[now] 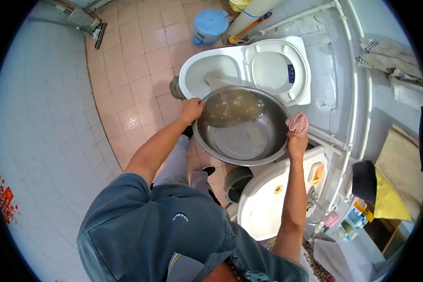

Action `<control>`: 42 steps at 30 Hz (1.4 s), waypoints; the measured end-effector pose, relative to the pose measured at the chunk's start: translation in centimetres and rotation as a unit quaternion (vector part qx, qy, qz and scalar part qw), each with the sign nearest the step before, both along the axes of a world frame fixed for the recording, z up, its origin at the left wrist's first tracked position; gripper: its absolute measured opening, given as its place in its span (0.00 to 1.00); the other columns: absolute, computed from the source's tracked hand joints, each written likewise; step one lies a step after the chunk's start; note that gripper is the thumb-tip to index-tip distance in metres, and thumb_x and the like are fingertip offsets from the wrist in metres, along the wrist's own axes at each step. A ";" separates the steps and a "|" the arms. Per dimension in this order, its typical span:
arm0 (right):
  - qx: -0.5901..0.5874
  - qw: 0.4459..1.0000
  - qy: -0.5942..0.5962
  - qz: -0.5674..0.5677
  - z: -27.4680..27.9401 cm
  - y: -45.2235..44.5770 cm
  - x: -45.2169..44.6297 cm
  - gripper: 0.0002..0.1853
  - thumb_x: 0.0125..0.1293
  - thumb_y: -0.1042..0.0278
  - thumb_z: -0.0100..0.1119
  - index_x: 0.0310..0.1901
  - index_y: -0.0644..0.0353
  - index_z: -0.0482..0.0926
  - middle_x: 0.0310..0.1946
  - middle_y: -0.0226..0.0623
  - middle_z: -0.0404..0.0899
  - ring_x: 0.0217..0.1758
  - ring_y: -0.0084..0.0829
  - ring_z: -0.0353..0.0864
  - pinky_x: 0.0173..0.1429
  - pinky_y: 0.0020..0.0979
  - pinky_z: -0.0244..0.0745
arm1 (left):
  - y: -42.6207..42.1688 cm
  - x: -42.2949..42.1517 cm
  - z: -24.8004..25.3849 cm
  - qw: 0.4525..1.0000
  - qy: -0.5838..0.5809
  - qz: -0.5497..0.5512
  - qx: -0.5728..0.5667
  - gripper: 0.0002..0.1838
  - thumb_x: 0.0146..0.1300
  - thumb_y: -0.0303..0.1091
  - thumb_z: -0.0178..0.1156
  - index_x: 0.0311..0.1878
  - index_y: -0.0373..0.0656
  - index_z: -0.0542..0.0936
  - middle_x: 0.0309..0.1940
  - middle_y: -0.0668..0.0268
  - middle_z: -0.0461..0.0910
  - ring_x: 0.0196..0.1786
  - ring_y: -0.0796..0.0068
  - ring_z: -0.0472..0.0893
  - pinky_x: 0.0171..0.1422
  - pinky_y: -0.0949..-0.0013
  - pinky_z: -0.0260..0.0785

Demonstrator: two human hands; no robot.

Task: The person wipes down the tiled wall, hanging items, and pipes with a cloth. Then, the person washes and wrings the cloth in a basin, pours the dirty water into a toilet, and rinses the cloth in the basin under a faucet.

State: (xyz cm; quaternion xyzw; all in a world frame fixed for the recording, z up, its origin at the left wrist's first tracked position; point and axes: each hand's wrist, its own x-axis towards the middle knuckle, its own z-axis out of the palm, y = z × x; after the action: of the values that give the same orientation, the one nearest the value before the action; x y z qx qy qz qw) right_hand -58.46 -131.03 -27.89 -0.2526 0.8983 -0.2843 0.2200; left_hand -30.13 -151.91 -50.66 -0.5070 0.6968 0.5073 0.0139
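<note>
I hold a large metal basin [242, 141] tilted away from me over the toilet bowl [188, 77]. Murky water [235, 108] is pooled at its far side, and a stream runs over the rim into the bowl. My left hand [192, 110] is closed on the basin's left rim. On the right, my right hand [296, 143] is closed at the rim, with a bunched pink cloth [298, 123] sticking out of the fist. Its fingertips are partly hidden.
Right of my body is a white washbasin [263, 202] with a tap [312, 199]. A dark bucket [238, 183] stands below it. Beyond the toilet are a blue lidded bin [211, 23] and an orange-handled tool [251, 29]. White pipes [350, 94] run along the right wall.
</note>
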 end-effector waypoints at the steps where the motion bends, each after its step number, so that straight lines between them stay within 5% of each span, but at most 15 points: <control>1: 0.004 1.000 -0.001 0.003 -0.1 -0.3 -0.4 0.26 0.47 0.78 0.53 0.53 0.66 0.78 0.51 0.38 0.82 0.58 0.32 0.78 0.66 0.25 0.64 | 0.1 -0.1 -0.3 1.000 -0.011 -0.008 0.024 0.20 0.64 0.46 0.56 0.37 0.36 0.83 0.35 0.47 0.83 0.42 0.45 0.82 0.48 0.51 0.72; 8: 0.049 0.999 -0.009 -0.020 0.3 -2.2 -2.6 0.23 0.47 0.76 0.55 0.49 0.68 0.78 0.45 0.34 0.81 0.49 0.27 0.76 0.57 0.24 0.68 | 1.0 -1.1 -3.6 0.997 0.014 0.011 0.075 0.20 0.63 0.46 0.57 0.41 0.34 0.84 0.35 0.45 0.83 0.41 0.46 0.82 0.50 0.52 0.72; 10: 0.035 0.999 0.042 -0.004 0.8 -3.5 -2.8 0.12 0.48 0.74 0.57 0.37 0.66 0.79 0.31 0.42 0.82 0.37 0.34 0.80 0.48 0.30 0.72 | 1.3 -1.4 -4.2 0.994 0.037 0.014 0.104 0.18 0.63 0.43 0.60 0.42 0.35 0.84 0.33 0.51 0.85 0.36 0.60 0.84 0.45 0.59 0.73; 14: -0.048 0.996 0.066 0.023 2.2 -7.9 -2.6 0.09 0.48 0.74 0.57 0.33 0.67 0.78 0.26 0.39 0.79 0.34 0.32 0.78 0.44 0.31 0.71 | 1.4 -1.7 -5.1 0.990 0.034 0.019 0.134 0.18 0.63 0.42 0.61 0.42 0.35 0.84 0.32 0.54 0.85 0.34 0.63 0.83 0.44 0.61 0.73; 17: 0.050 0.999 -0.010 -0.017 3.2 -11.8 -3.1 0.08 0.48 0.72 0.59 0.30 0.67 0.77 0.25 0.31 0.76 0.29 0.26 0.71 0.35 0.30 0.66 | 1.6 -1.8 -6.1 0.977 0.021 0.054 0.206 0.15 0.63 0.40 0.62 0.41 0.36 0.85 0.32 0.60 0.85 0.33 0.69 0.82 0.42 0.64 0.73; 21: 0.025 0.999 0.017 0.024 3.5 -17.4 -3.0 0.12 0.48 0.68 0.60 0.32 0.69 0.79 0.23 0.42 0.80 0.30 0.34 0.78 0.38 0.34 0.70 | 2.9 -1.6 -8.8 0.923 0.094 0.156 0.339 0.11 0.63 0.36 0.62 0.41 0.38 0.86 0.33 0.68 0.85 0.33 0.76 0.80 0.40 0.68 0.72; 23: 0.001 0.996 0.036 0.082 3.9 -20.1 -2.4 0.06 0.49 0.72 0.59 0.26 0.66 0.78 0.23 0.29 0.75 0.27 0.23 0.70 0.33 0.29 0.64 | 2.6 -1.9 -6.4 0.900 0.119 0.179 0.378 0.11 0.63 0.35 0.62 0.41 0.38 0.86 0.33 0.69 0.85 0.33 0.77 0.80 0.40 0.70 0.72; 25: 0.003 0.994 0.035 0.102 3.9 -22.1 -2.2 0.06 0.49 0.71 0.59 0.26 0.65 0.78 0.22 0.29 0.75 0.27 0.23 0.70 0.33 0.29 0.64 | 1.2 -2.1 -0.5 0.881 0.150 0.157 0.420 0.10 0.63 0.34 0.61 0.41 0.39 0.86 0.33 0.68 0.85 0.34 0.77 0.81 0.41 0.70 0.73; 31: -0.012 0.993 0.021 0.113 7.6 -23.0 0.6 0.06 0.49 0.72 0.59 0.26 0.67 0.78 0.23 0.31 0.76 0.29 0.25 0.72 0.35 0.31 0.66 | 3.2 -3.2 -3.5 0.849 0.220 0.182 0.444 0.12 0.64 0.33 0.61 0.46 0.39 0.85 0.37 0.66 0.86 0.36 0.74 0.82 0.44 0.69 0.74; 34: 0.008 0.995 0.043 0.089 9.1 -20.0 1.0 0.10 0.48 0.73 0.59 0.33 0.69 0.79 0.26 0.34 0.78 0.32 0.28 0.73 0.39 0.32 0.69 | 2.6 -2.7 -0.7 0.851 0.198 0.150 0.462 0.13 0.65 0.34 0.61 0.48 0.38 0.84 0.38 0.65 0.86 0.37 0.73 0.82 0.46 0.69 0.74; 36: 0.002 0.994 0.081 0.068 9.5 -16.4 0.6 0.19 0.47 0.68 0.60 0.41 0.71 0.78 0.31 0.51 0.81 0.36 0.41 0.81 0.44 0.35 0.73 | 3.2 -2.5 -1.5 0.861 0.181 0.172 0.442 0.13 0.65 0.35 0.62 0.47 0.39 0.85 0.37 0.66 0.85 0.36 0.74 0.82 0.45 0.69 0.74; 42: -0.125 0.990 0.063 -0.009 11.8 -2.8 3.0 0.38 0.43 0.77 0.58 0.63 0.67 0.68 0.52 0.37 0.75 0.56 0.33 0.73 0.59 0.27 0.65 | 1.8 -2.1 1.7 0.917 0.172 0.157 0.323 0.14 0.65 0.38 0.61 0.44 0.36 0.85 0.35 0.66 0.84 0.36 0.78 0.80 0.43 0.70 0.72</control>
State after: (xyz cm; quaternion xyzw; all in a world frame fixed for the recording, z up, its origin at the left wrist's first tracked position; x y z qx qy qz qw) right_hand -55.50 -133.82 -16.06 -0.2881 0.8698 -0.3800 0.1266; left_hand -32.22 -150.08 -49.00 -0.4828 0.3983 0.7796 -0.0225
